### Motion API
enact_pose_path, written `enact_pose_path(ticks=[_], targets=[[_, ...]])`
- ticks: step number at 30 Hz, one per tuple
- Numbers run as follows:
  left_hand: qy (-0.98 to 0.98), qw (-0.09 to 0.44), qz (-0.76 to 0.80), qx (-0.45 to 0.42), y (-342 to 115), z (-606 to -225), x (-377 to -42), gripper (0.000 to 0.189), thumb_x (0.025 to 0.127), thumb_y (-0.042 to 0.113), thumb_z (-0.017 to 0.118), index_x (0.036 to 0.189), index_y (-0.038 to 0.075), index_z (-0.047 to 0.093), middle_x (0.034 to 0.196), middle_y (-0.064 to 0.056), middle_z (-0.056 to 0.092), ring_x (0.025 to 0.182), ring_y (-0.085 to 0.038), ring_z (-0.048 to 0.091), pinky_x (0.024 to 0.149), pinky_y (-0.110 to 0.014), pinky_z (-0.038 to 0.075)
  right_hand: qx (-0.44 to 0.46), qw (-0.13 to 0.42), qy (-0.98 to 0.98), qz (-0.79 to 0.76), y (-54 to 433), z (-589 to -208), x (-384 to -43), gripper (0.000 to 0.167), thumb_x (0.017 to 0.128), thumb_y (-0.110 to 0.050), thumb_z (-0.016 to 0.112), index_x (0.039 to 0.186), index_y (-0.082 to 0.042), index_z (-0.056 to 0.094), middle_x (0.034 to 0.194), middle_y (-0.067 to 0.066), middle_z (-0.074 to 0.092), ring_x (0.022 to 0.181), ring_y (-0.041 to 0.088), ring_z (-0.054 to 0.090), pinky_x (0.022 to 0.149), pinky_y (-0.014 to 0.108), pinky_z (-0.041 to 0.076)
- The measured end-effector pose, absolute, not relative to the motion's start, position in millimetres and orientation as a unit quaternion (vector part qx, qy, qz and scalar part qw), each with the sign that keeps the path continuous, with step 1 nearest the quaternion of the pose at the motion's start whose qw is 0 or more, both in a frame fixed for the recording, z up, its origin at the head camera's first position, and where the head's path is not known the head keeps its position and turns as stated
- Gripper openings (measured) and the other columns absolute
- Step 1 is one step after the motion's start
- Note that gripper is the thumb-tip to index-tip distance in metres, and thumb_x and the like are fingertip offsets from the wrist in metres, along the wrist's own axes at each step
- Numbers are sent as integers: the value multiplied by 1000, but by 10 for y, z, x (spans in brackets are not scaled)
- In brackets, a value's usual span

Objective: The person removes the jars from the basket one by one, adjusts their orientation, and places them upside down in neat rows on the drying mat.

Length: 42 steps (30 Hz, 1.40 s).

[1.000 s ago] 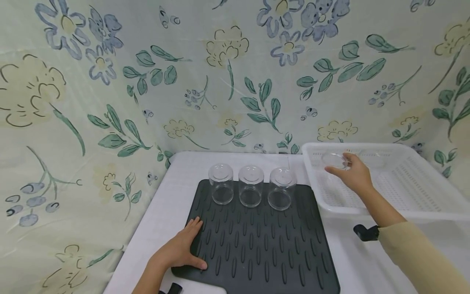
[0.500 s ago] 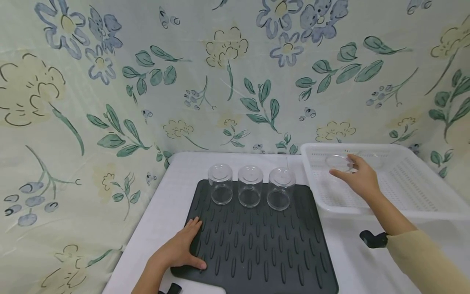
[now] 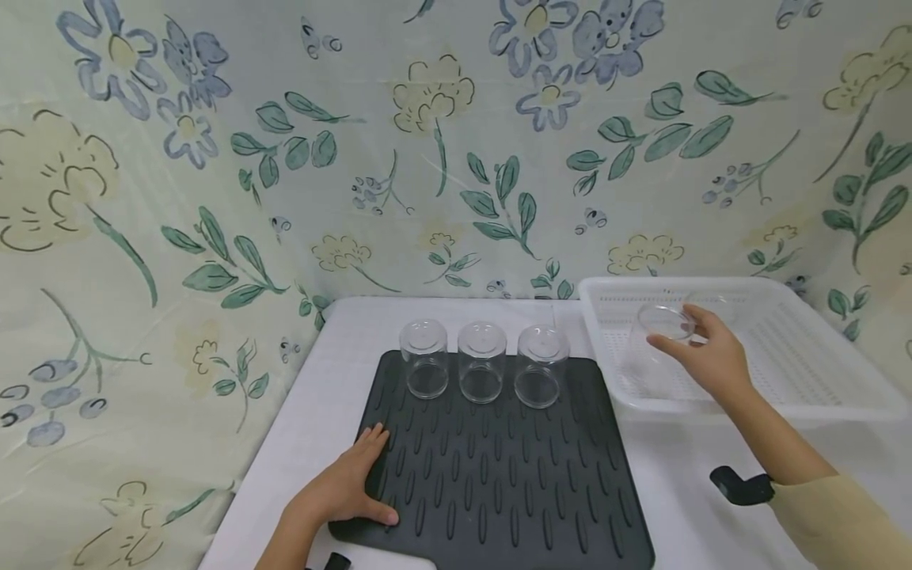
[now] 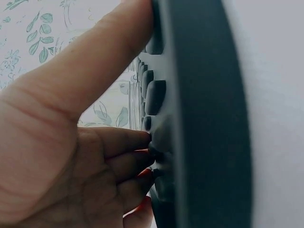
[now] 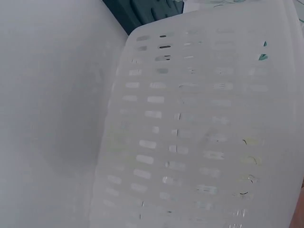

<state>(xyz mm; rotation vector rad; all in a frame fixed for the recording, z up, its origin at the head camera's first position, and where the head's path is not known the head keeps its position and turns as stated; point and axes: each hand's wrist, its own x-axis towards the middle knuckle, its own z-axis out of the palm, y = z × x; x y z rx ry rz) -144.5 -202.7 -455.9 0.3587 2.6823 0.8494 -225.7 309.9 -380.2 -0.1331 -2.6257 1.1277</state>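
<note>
My right hand (image 3: pixel 712 360) pinches a clear drinking glass (image 3: pixel 664 323) between thumb and fingers, over the left part of a white plastic basket (image 3: pixel 741 410). In the right wrist view only a sliver of that hand shows at the right edge, beside the slotted basket wall (image 5: pixel 190 133). My left hand (image 3: pixel 340 484) rests with spread fingers on the left edge of a dark ribbed drying mat (image 3: pixel 499 475). The left wrist view shows the thumb and fingertips of the left hand (image 4: pixel 95 133) against the mat's ribbed face (image 4: pixel 209 123). Three clear glasses (image 3: pixel 482 362) stand upside down along the mat's far side.
Another clear glass (image 3: pixel 708 302) shows faintly in the basket behind the right hand. A white flat object (image 3: pixel 378 556) lies by the mat's near left corner. White cloth (image 3: pixel 342 348) covers the table, and a flowered curtain (image 3: pixel 456 190) hangs behind it.
My right hand has moved a little to the right and nearer, with the glass still in its grip. The left hand stays on the mat, and the three standing glasses keep their places.
</note>
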Motion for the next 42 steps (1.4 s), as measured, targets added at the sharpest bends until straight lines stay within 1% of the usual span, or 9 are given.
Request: enact_pose_path(ticks=[6, 13, 14, 17, 22, 27, 30, 36, 42], targets=[[935, 153, 297, 122, -2022, -4560, -1446, 128, 51, 48, 94, 150, -3, 31, 159, -19, 21, 146, -38, 12, 111, -62, 20, -39, 170, -895, 410, 3070, -3771, -2156, 88, 91, -36, 69, 152, 5, 22, 145, 36, 32, 125, 58, 37, 95, 65, 39], [933, 158, 298, 122, -2026, -4560, -1451, 127, 52, 48, 93, 151, -2, 31, 159, -19, 20, 146, -38, 12, 111, -62, 20, -38, 197, -885, 421, 3010, -3687, -2058, 86, 90, -38, 70, 153, -1, 23, 147, 29, 36, 131, 46, 37, 104, 56, 36], [933, 158, 299, 121, -2027, -4562, -1452, 127, 52, 48, 93, 151, -2, 30, 159, -18, 20, 146, -38, 12, 111, -62, 20, -31, 200, -880, 429, 3003, -3669, -2047, 86, 90, -35, 70, 153, 0, 23, 147, 30, 36, 132, 48, 36, 104, 58, 34], [933, 157, 300, 120, -2030, -4567, -1455, 128, 51, 48, 93, 151, -2, 30, 159, -18, 20, 146, -38, 12, 111, -62, 20, -18, 207, -879, 430, 2968, -3607, -2003, 84, 90, -32, 71, 153, -1, 24, 146, 30, 37, 130, 48, 37, 105, 54, 35], [932, 157, 302, 123, -2033, -4564, -1454, 128, 52, 48, 93, 151, -2, 30, 159, -19, 20, 146, -38, 11, 111, -61, 20, -3, 216, -878, 428, 2914, -3532, -1939, 82, 90, -28, 72, 153, -3, 26, 147, 27, 38, 130, 46, 38, 107, 38, 38], [928, 157, 312, 130, -2042, -4543, -1452, 127, 53, 46, 93, 151, -3, 29, 159, -20, 18, 146, -39, 10, 111, -62, 19, 12, 229, -873, 431, 2859, -3486, -1890, 79, 90, -24, 72, 153, -5, 28, 148, 24, 39, 132, 44, 38, 108, 31, 35], [927, 157, 314, 132, -2048, -4538, -1450, 127, 53, 46, 93, 151, -4, 29, 159, -20, 18, 146, -40, 9, 111, -62, 18, 20, 234, -872, 429, 2824, -3461, -1854, 78, 90, -23, 73, 153, -6, 29, 147, 24, 40, 132, 43, 39, 107, 23, 34], [927, 159, 312, 133, -2051, -4542, -1451, 127, 53, 47, 93, 151, -3, 29, 159, -20, 18, 146, -40, 10, 111, -61, 18, 38, 250, -870, 422, 2743, -3386, -1784, 78, 87, -19, 76, 152, -8, 34, 145, 21, 44, 130, 33, 43, 95, 6, 35], [928, 157, 309, 133, -2048, -4544, -1462, 127, 53, 47, 93, 151, -3, 29, 159, -20, 19, 146, -39, 10, 112, -61, 18, 57, 256, -866, 426, 2664, -3327, -1716, 79, 84, -14, 78, 150, -8, 36, 143, 20, 45, 127, 20, 47, 92, 4, 36]])
